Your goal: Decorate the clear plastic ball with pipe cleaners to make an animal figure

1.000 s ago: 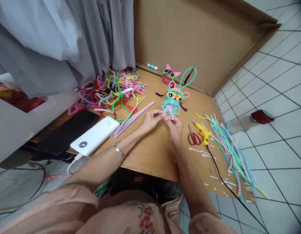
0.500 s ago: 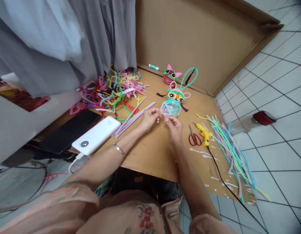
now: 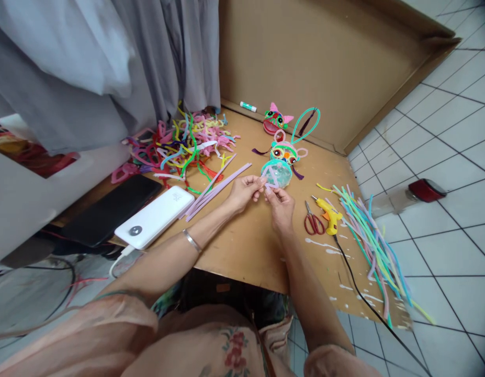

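The tabletop (image 3: 234, 251) carries everything, with the glue gun (image 3: 331, 215) near its right side. Far to the gun's left sprawls a mixed heap (image 3: 187, 146) of fuzzy stems; just right of the gun lies a loose bundle (image 3: 368, 246). The power bank (image 3: 155, 217) sits well left of the gun, and the left hand (image 3: 244, 191) and right hand (image 3: 282, 207) meet between the two. The figure (image 3: 282, 163) stands left of and beyond the gun, the scissors (image 3: 313, 220) just beside the gun on its left. Smallest is the bent stem (image 3: 274, 178), lilac, left of the gun and raised before the figure's clear bowl.

Each grip pinches the bent stem between thumb and fingers, left hand at its left end, right hand at its lower corner; the exact contact is partly hidden.

Should either pinch slacken, the springy wire could open and the angle be lost; uneven pressure could twist it out of flat. A sleeve or forearm catching the gun's cord might drag the gun into the scissors.

Against half a second ago, the fingertips are closer together and the stem's peak sits slightly further right, towards the gun. The gun, scissors and heap look unmoved.
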The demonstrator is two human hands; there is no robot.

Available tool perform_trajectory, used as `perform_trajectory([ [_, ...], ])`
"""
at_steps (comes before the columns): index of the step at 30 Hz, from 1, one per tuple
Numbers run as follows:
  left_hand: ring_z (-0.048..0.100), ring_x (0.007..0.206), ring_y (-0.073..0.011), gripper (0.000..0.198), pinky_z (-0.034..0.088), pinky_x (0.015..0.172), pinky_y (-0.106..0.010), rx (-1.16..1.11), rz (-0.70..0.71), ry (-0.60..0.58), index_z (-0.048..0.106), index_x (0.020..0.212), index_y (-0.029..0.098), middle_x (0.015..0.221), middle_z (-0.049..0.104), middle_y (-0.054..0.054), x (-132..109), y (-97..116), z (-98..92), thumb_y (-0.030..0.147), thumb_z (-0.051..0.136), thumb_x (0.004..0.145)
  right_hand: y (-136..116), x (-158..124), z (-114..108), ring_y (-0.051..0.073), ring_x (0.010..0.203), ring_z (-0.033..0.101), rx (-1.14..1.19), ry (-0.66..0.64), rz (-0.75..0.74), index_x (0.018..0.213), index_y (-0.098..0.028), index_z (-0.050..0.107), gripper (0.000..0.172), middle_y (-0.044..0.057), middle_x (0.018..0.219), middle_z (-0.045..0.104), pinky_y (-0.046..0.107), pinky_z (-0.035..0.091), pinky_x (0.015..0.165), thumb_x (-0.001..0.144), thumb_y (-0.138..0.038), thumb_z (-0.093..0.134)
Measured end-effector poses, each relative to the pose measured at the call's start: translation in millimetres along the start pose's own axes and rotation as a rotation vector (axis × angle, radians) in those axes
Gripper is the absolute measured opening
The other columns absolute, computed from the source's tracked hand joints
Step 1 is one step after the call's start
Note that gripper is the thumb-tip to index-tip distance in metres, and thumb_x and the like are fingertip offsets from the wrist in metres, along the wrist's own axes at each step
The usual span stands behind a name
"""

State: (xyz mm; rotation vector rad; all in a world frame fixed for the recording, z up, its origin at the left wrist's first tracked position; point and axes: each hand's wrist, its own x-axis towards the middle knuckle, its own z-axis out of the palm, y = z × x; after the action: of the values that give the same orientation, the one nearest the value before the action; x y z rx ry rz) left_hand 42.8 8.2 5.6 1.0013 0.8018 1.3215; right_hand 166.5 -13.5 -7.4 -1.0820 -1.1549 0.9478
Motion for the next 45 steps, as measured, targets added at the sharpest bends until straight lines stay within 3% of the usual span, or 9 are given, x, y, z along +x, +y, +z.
perform_trajectory([
  [9, 0.039, 0.037, -0.0031, 0.057, 0.029, 0.038, -0.020, -0.022, -0.027, -0.019, 0.055, 0.057, 0.015, 0.049, 0.052, 0.004, -0.3, 1.6, 0.8, 0.063, 0.085, 0.052, -3.8, 4.2, -1.3, 0.010, 0.061, 0.049, 0.062, -0.001, 0.041, 0.076, -0.019, 0.071, 0.024, -0.003, 0.067, 0.064, 0.025, 0.042, 0.064, 0.065, -0.040, 0.074],
  [15, 0.039, 0.036, -0.0031, 0.054, 0.029, 0.038, -0.020, -0.013, -0.041, -0.010, 0.055, 0.056, 0.015, 0.048, 0.051, 0.004, 0.3, 0.6, 1.4, 0.060, 0.084, 0.056, -7.5, 4.9, -1.3, 0.010, 0.060, 0.050, 0.087, 0.007, 0.076, 0.073, -0.020, 0.072, 0.024, -0.002, 0.065, 0.065, 0.025, 0.044, 0.062, 0.060, -0.038, 0.077],
  [25, 0.039, 0.038, -0.0035, 0.052, 0.029, 0.039, -0.019, -0.023, -0.067, -0.040, 0.053, 0.054, 0.015, 0.045, 0.049, 0.005, -2.3, 4.4, 3.6, 0.057, 0.083, 0.061, -3.9, 3.0, -1.6, 0.010, 0.062, 0.052, 0.058, -0.016, 0.031, 0.069, -0.020, 0.071, 0.021, -0.002, 0.066, 0.066, 0.027, 0.045, 0.064, 0.063, -0.039, 0.077],
  [39, 0.039, 0.036, -0.0034, 0.051, 0.029, 0.040, -0.019, 0.016, -0.035, -0.040, 0.053, 0.055, 0.015, 0.045, 0.051, 0.004, -4.3, -1.2, 5.8, 0.057, 0.081, 0.063, -0.6, 1.8, 0.3, 0.010, 0.062, 0.053, 0.068, 0.036, 0.009, 0.071, -0.018, 0.069, 0.026, -0.003, 0.064, 0.065, 0.027, 0.045, 0.065, 0.062, -0.041, 0.079],
  [45, 0.041, 0.039, -0.0047, 0.052, 0.031, 0.042, -0.020, 0.014, 0.043, -0.057, 0.054, 0.060, 0.016, 0.049, 0.054, 0.003, -5.9, -6.6, 6.9, 0.062, 0.078, 0.066, -6.0, -1.4, 3.4, 0.009, 0.060, 0.050, 0.043, 0.065, 0.011, 0.072, -0.018, 0.064, 0.031, -0.003, 0.064, 0.062, 0.025, 0.042, 0.061, 0.066, -0.046, 0.076],
])
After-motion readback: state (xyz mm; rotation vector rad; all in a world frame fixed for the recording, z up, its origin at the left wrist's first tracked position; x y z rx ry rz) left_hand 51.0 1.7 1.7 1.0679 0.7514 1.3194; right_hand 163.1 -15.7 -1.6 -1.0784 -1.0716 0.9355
